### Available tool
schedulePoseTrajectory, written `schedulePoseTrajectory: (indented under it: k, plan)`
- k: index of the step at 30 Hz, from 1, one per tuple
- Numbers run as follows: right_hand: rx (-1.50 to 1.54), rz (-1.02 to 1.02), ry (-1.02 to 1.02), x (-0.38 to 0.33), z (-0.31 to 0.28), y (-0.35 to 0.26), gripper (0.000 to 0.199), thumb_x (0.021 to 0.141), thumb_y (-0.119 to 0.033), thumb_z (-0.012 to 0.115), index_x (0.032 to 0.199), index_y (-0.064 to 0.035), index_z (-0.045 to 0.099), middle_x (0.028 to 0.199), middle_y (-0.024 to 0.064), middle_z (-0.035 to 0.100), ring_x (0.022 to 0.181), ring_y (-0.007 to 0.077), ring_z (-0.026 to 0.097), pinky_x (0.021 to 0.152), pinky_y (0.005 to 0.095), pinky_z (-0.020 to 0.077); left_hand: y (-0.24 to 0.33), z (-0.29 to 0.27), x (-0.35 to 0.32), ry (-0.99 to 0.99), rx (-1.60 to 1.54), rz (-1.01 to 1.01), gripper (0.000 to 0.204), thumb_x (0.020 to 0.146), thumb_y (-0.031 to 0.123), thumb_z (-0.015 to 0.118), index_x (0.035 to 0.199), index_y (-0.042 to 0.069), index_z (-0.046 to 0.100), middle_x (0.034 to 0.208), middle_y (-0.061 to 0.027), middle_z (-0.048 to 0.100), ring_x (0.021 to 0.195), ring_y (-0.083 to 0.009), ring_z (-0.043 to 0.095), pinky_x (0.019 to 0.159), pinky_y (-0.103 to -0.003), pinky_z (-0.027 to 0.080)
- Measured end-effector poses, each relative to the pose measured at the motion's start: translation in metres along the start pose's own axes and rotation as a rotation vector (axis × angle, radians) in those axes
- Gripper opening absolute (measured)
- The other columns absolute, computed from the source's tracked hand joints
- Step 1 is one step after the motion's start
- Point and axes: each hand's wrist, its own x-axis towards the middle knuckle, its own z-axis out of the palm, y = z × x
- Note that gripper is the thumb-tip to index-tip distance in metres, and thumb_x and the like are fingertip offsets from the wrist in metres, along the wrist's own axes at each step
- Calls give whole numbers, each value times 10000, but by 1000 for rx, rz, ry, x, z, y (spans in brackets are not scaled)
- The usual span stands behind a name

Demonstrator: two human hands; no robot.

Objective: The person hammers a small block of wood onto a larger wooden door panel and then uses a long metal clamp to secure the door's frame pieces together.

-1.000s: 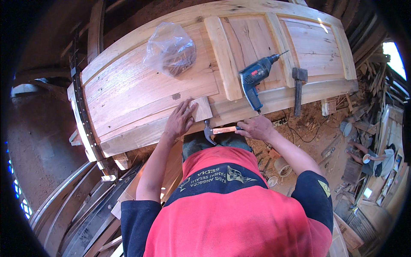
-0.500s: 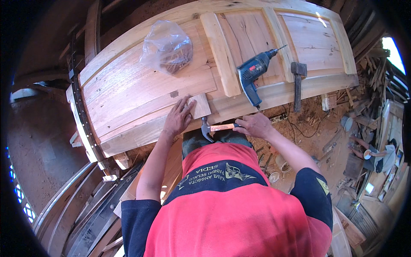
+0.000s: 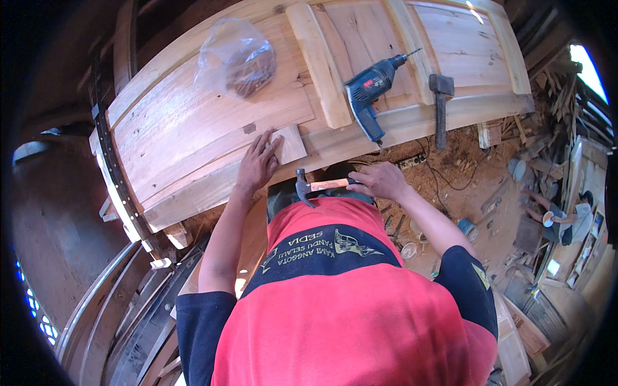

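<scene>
Dark bar (image 3: pixel 120 177): runs across the left end of the panelled wooden door (image 3: pixel 187 122).
Clear plastic bag (image 3: pixel 238 61): lies toward the far edge, left of the raised crosspieces, with brownish contents.
Left hand (image 3: pixel 257 166): laid near the near edge, fingers slightly spread, fingertips on the wood block.
Wood block (image 3: pixel 293 145): flat by the near edge, right of these fingertips.
Claw hammer (image 3: pixel 328 184): just off the near edge, head leftward.
Blue drill (image 3: pixel 371 90): on the door, grip toward the near edge.
Right hand (image 3: pixel 382 181): curled closed, pinching the hammer's handle end.
Mallet (image 3: pixel 441 112): handle overhangs the near edge.
</scene>
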Motion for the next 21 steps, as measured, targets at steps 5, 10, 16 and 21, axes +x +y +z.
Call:
schedulePoseTrajectory:
  k: [5,10,16,21]
  plan:
    - [-99,15,-34,11,4,3,351,920,-527,617,857,-182,630,677,44,605,568,255,659,468,391,516,2,3,1,5,4,2,648,813,82,632,1448,120,508,1548,-158,400,1386,-397,420,1137,-469,394]
    - [-72,-41,-100,9,1,9,370,919,-550,604,877,-183,628,677,53,613,601,266,680,473,407,519,5,1,1,3,3,6,637,828,76,616,1453,114,504,1542,-164,407,1402,-393,407,1140,-473,388]
    - [-39,99,7,-9,4,3,374,907,-549,630,883,-177,661,658,57,610,593,279,674,494,407,538,7,-1,3,-51,8,-22,640,838,119,623,1466,115,495,1552,-177,399,1401,-408,405,1149,-479,374]
    - [81,272,211,-46,2,-7,319,899,-453,703,925,-134,705,729,77,666,638,292,686,539,411,556,20,-3,3,-10,-27,-2,686,804,224,707,1438,66,495,1540,-224,391,1388,-431,401,1147,-499,365]
